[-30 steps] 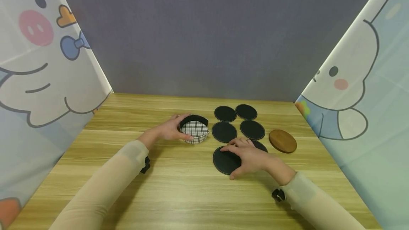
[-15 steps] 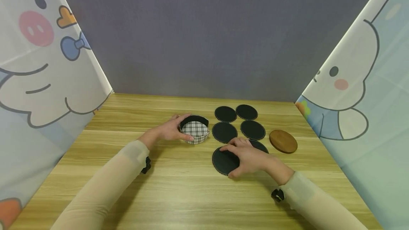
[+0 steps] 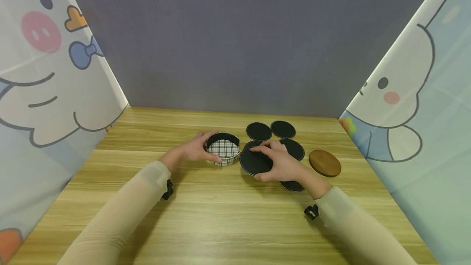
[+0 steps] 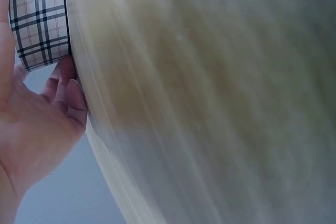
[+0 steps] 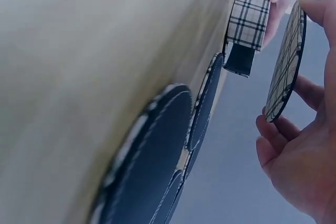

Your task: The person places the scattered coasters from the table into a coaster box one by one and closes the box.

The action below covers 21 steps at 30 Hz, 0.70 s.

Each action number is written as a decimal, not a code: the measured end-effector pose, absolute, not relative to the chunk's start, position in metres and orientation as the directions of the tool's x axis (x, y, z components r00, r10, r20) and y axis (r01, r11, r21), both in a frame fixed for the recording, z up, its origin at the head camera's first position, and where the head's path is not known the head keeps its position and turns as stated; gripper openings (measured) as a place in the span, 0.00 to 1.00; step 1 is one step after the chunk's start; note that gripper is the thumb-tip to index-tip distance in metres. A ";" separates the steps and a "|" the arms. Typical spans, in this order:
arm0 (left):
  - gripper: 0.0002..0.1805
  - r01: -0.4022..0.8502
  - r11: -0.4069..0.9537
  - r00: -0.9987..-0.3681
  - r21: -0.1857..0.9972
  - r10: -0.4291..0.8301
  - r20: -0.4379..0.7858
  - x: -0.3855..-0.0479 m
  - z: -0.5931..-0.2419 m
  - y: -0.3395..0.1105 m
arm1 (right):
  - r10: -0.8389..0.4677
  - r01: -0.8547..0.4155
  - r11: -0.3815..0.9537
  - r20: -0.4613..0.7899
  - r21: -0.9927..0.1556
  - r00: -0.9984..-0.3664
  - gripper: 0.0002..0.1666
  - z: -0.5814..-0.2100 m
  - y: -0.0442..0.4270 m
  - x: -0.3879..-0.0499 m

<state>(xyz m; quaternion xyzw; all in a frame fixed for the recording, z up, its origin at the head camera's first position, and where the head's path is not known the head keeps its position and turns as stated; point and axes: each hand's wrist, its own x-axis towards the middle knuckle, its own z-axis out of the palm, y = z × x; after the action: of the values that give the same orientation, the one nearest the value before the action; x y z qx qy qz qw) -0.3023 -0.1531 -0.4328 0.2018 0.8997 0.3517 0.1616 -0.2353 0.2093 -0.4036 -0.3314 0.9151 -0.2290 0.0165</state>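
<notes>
R hand [image 3: 282, 165] pinches coaster [image 3: 254, 162], blk-side up; L hand [image 3: 194, 149] grips holder [image 3: 230, 161], gap R.

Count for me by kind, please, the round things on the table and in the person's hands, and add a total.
Black-faced discs: 6 (1 in the right hand, 5 on the table, some partly hidden)
Plaid round holder: 1
Brown wood-look disc: 1
Total: 8
</notes>
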 end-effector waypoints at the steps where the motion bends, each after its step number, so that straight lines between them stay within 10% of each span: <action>1: 0.69 0.249 0.671 -0.865 0.698 0.478 -0.151 -0.302 -0.433 -0.153 | -0.614 -0.600 0.674 0.123 -0.431 -0.779 0.48 -0.403 0.207 -0.239; 21: 0.66 0.204 0.657 -0.852 0.726 0.484 -0.200 -0.302 -0.430 -0.157 | -0.602 -0.512 0.706 -0.035 -0.489 -0.798 0.48 -0.407 0.137 -0.299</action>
<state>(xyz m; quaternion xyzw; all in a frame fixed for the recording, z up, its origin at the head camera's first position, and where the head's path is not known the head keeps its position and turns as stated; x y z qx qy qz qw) -0.3018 -0.1570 -0.4296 0.1933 0.8898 0.3662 0.1917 -0.2987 0.1370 -0.4069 -0.3032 0.9187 -0.2342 0.0962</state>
